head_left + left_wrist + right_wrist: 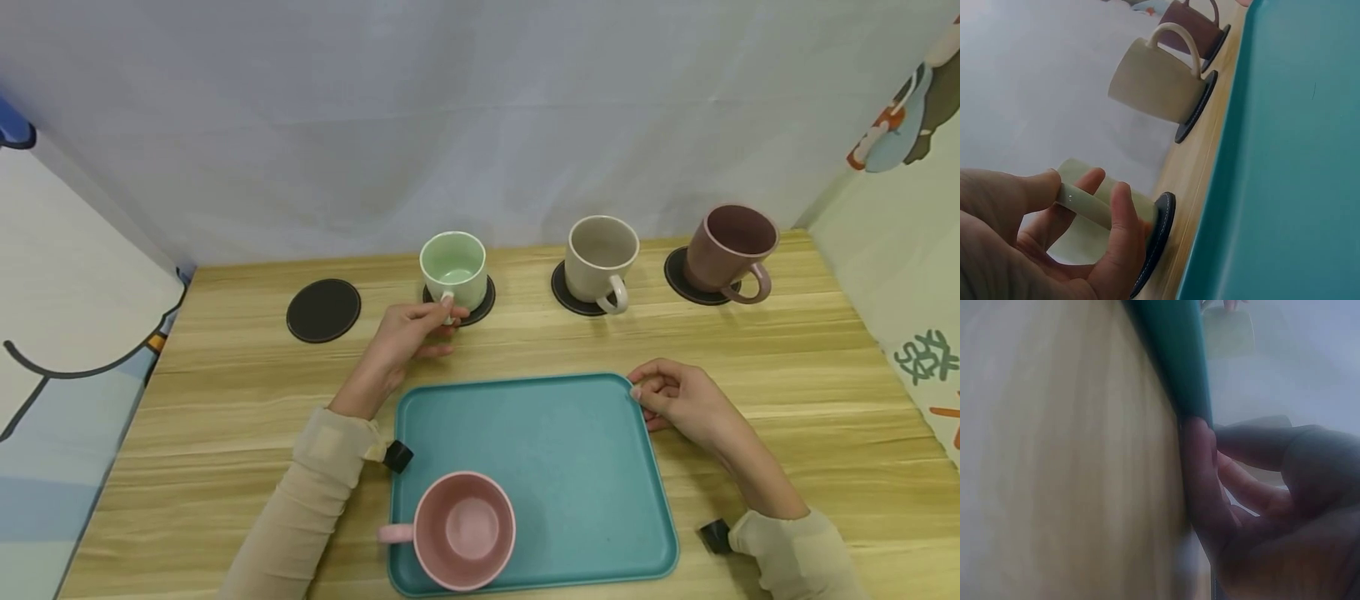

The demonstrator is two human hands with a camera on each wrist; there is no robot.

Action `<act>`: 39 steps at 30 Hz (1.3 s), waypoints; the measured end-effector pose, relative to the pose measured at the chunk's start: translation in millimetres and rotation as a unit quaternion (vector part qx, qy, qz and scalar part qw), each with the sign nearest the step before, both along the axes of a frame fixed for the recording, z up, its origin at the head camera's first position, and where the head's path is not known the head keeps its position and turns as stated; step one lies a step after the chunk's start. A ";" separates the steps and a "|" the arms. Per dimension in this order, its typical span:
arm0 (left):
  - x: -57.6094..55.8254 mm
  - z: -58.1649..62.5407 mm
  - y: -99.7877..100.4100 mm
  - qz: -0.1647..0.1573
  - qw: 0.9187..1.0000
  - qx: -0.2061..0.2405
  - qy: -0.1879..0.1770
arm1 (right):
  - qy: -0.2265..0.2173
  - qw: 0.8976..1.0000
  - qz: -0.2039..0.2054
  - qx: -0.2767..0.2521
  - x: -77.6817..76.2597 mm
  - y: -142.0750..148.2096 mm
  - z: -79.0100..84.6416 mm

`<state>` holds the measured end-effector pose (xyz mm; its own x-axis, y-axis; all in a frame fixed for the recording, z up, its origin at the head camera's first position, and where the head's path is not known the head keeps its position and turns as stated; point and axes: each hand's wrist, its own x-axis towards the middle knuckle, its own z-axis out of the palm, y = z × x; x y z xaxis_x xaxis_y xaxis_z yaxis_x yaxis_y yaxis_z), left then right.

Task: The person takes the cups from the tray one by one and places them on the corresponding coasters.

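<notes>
My left hand [408, 337] pinches the handle of a light green mug [453, 265], with the thumb on top of the handle and fingers about it in the left wrist view. The mug is over a black round coaster [482, 304]; its base is partly hidden by my fingers. At the far right corner of a teal tray [540, 467], my right hand [678, 400] grips the rim between thumb and fingers. A pink mug [465, 531] stands upright in the tray's near left corner, its handle pointing left over the rim.
Behind the tray, a beige mug [600, 258] and a mauve mug [723, 254] stand on black coasters. One bare coaster [324, 311] lies at the left. A pale cloth wall [450, 125] rises behind the wooden table [247, 400].
</notes>
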<state>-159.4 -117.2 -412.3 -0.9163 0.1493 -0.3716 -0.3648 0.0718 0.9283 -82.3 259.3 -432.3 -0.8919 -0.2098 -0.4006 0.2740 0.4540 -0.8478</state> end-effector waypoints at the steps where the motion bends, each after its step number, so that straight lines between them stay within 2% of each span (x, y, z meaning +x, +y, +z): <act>1: 0.1 0.3 -0.3 0.000 1.000 -0.002 -0.001 | 0.000 1.000 0.000 -0.001 0.0 -0.1 -0.1; 5: 0.5 2.7 -2.3 -0.007 1.000 -0.012 -0.009 | 0.000 1.000 0.000 -0.002 0.3 -0.8 -0.3; 8: 1.9 5.4 -5.1 -0.024 0.999 -0.030 -0.005 | 0.001 1.000 0.001 -0.002 0.3 -1.4 0.3; 15: 12.1 10.7 -12.6 -0.053 0.995 -0.074 0.029 | 0.008 1.000 0.001 0.000 -1.6 -2.1 3.8; 20: 26.9 13.6 -19.0 -0.090 0.988 -0.115 0.047 | 0.012 1.000 0.000 0.000 -2.4 -2.9 4.7; 28: 54.7 10.7 -31.7 -0.146 0.975 -0.157 0.065 | 0.008 1.000 -0.002 -0.002 -2.3 -3.9 2.2; 33: 70.6 10.3 -37.3 -0.172 0.969 -0.158 0.081 | 0.008 1.000 -0.002 0.002 -2.1 -1.9 1.4; 39: 90.3 8.8 -51.0 -0.237 0.958 -0.139 0.079 | 0.007 1.000 -0.001 0.003 -1.0 -1.0 0.2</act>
<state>-69.1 -168.2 -403.5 -0.8179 0.4784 -0.3197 -0.0865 0.4471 0.8903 -83.3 258.3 -432.1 -0.8975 -0.2059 -0.3900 0.2638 0.4581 -0.8488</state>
